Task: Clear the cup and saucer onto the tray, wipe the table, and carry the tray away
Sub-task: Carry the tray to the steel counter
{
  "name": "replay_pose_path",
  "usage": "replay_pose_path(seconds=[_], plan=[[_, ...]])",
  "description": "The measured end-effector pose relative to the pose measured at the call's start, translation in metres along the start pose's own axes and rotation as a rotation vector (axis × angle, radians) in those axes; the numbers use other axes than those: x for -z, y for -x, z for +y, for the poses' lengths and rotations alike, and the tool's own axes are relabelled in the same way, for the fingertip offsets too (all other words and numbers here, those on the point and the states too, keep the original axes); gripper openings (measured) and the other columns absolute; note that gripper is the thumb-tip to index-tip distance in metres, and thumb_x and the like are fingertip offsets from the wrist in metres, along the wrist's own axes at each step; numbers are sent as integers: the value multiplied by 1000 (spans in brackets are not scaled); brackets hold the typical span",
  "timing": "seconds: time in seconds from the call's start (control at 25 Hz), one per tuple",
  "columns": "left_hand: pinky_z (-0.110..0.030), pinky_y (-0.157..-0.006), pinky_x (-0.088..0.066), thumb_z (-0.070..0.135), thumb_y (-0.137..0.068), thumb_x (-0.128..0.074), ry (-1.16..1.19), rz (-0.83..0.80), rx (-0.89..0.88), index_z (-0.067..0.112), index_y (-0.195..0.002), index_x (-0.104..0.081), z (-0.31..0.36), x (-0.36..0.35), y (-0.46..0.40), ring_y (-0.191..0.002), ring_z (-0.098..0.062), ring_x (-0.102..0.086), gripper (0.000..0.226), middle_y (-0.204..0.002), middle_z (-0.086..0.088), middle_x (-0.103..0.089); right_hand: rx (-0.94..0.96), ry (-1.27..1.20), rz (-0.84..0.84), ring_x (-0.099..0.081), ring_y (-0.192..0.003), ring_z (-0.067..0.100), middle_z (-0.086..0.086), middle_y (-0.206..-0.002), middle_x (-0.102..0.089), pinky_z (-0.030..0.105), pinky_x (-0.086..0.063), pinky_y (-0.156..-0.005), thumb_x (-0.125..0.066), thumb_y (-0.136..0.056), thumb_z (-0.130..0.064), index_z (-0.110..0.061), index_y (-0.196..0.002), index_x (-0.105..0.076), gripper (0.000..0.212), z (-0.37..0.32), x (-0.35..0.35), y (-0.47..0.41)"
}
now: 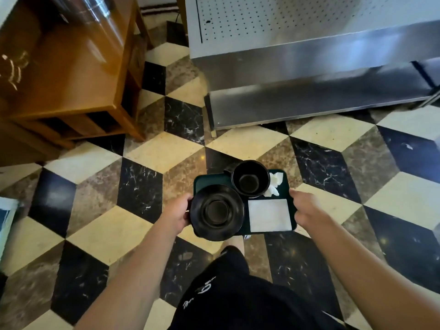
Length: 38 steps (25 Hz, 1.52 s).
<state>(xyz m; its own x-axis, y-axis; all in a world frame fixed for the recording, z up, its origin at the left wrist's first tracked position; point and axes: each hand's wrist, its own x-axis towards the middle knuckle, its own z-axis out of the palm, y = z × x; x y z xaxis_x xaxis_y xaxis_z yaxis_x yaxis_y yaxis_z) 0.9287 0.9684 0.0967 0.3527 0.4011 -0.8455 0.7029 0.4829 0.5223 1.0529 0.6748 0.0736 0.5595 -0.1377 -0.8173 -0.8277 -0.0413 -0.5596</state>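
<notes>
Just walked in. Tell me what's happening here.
A person is carrying a dark tray over a checkered tile floor, left hand and right hand gripping its two ends. On the tray sit a black saucer, an empty black cup, a folded white cloth and a crumpled napkin. A steel counter stands ahead.

open tiled floor (152, 151) ahead; wooden cabinet (71, 75) blocks left, steel counter (309, 67) blocks right.
</notes>
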Motion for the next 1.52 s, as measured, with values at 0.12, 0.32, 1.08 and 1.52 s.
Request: replay_pose_path(seconds=[0.12, 0.32, 1.08, 1.52], plan=[[-38, -63, -53, 17, -101, -54, -2, -50, -30, 6, -92, -65, 64, -31, -36, -70, -28, -63, 18, -75, -9, -65, 19, -39, 7, -73, -89, 34, 13, -105, -75, 53, -61, -83, -61, -100, -21, -3, -112, -68, 23, -68, -16, -36], [-34, -57, -49, 20, -98, -51, -20, -101, -30, 10, -87, -62, 183, -84, -87, -61, -24, -58, 19, -69, -8, -61, 51, -67, 46, -75, -93, 36, 15, -105, -77, 60, -59, -88, -66, -97, -23, -2, -111, -70, 25, -190, -48, -87], [-36, -63, -48, 27, -98, -51, -62, -78, -202, 13, -90, -57, 534, -248, -222, -71, -29, -53, 17, -80, -15, -51, 218, -128, -118, -73, -61, 19, 8, -84, -76, 41, -59, -69, -64, -95, -19, -7, -97, -73, 15, -561, -165, -276], [-40, -77, -57, 22, -99, -52, 59, 56, -124, 11, -98, -61, 672, -329, -318, -83, -29, -65, 15, -92, -14, -62, 145, -19, -164, -72, -71, 23, 9, -90, -76, 37, -58, -63, -66, -88, -25, -8, -101, -74, 23, -722, -239, -396]])
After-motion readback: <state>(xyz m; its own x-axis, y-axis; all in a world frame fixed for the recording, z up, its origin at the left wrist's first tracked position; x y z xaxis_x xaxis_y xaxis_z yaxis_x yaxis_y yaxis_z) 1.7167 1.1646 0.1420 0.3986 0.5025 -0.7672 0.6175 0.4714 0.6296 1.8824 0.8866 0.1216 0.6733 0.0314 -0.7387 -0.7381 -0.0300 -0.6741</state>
